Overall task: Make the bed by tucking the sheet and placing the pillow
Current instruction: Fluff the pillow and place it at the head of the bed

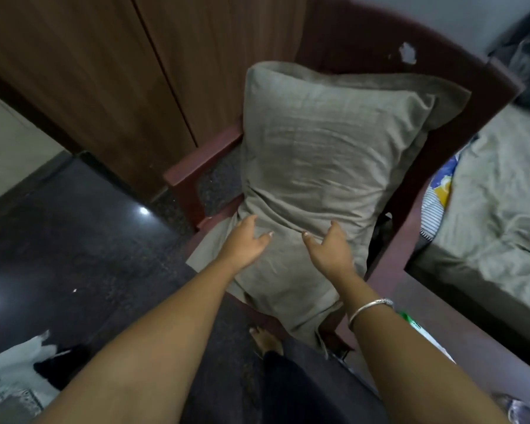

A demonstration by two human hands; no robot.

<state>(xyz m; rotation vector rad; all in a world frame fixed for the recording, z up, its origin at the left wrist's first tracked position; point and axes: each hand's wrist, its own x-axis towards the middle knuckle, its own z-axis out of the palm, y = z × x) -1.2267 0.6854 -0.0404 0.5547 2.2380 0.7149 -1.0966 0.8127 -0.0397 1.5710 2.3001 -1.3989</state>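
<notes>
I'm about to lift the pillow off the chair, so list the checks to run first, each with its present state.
1. Pillow stands upright in the maroon chair, nothing on top: ok.
2. Left hand open at the pillow's lower left: ok.
3. Right hand open at its lower right: ok.
4. Firm grip taken on the pillow: not ok, neither hand is curled round it.
5. Sheet on the bed tucked and smooth: cannot tell, only a wrinkled part shows.

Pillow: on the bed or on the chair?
On the chair. The pillow leans against its back; the bed lies apart, to the right. The left hand and right hand reach it, open.
</notes>
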